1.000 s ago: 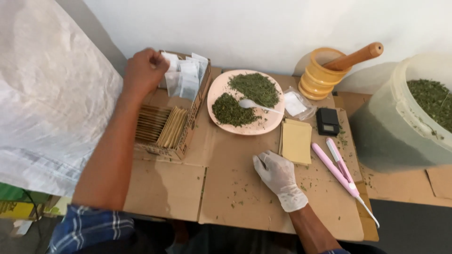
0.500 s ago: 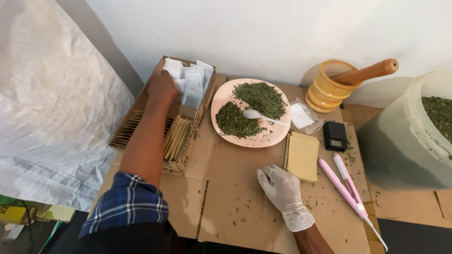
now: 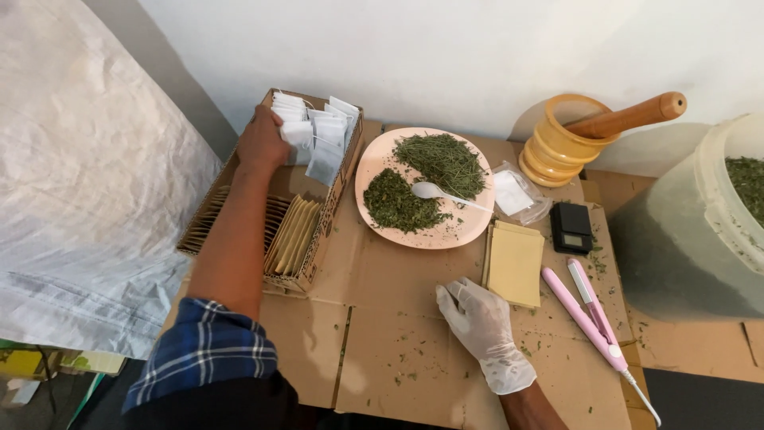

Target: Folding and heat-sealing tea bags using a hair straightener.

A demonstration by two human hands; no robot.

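Note:
My bare left hand [image 3: 265, 139] reaches into a cardboard box [image 3: 322, 223] and pinches one of the small white sachets [image 3: 322, 139] stacked at its far end. Tan paper envelopes [image 3: 293, 231] stand in rows in the near part of the box. My right hand [image 3: 480, 318], in a white glove, rests flat on the cardboard sheet [image 3: 398, 279] with fingers spread, just left of a stack of tan envelopes [image 3: 516, 263]. A pink plate [image 3: 374, 163] holds two heaps of dried green herb and a white plastic spoon [image 3: 434, 191].
A yellow wooden mortar with pestle [image 3: 569, 143] stands at the back. Near it lie a clear bag of white sachets [image 3: 513, 193], a small black pocket scale [image 3: 571, 227] and a pink heat sealer [image 3: 589, 314]. A bucket of dried herb [image 3: 708, 231] is right; a white woven sack [image 3: 87, 175] left.
My left hand has gone from the box's far corner down among the white sachets and closed on one. The view has shifted slightly; my gloved right hand stays in place.

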